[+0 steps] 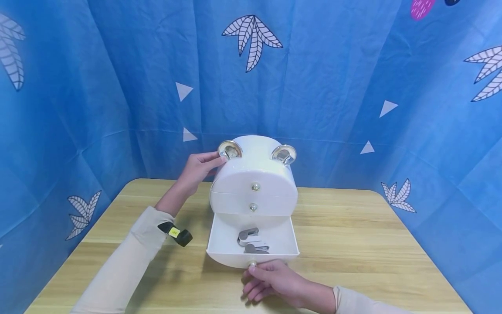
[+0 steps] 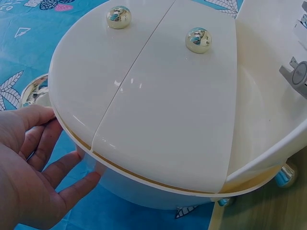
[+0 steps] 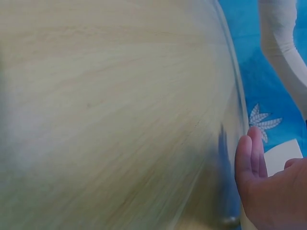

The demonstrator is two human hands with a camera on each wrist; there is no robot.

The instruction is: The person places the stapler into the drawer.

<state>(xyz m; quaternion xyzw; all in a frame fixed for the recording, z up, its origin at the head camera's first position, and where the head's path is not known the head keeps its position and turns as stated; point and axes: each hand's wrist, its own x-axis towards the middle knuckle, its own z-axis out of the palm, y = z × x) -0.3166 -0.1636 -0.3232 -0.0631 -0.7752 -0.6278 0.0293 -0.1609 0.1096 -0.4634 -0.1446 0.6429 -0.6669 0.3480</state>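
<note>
A white rounded drawer box (image 1: 251, 161) with gold-rimmed ears stands on the table, its bottom drawer (image 1: 219, 237) pulled out. Inside the drawer lie two small grey-and-white items (image 1: 249, 235) that look like mini staplers. My right hand (image 1: 276, 279) pinches the round gold knob (image 1: 252, 264) on that drawer's front between thumb and index finger, the other fingers loosely bent below. With fingers extended and spread, my left hand (image 2: 41, 163) rests against the box's left side, thumb close to the left ear (image 1: 229, 149). The two upper drawers, each with a gold knob (image 2: 198, 40), are closed.
The box stands on a light wood-grain table (image 1: 353, 244) with rounded corners. Blue printed cloth (image 1: 333, 87) hangs behind the table and along both sides. A black strap with a yellow tag (image 1: 174, 232) sits on my left sleeve.
</note>
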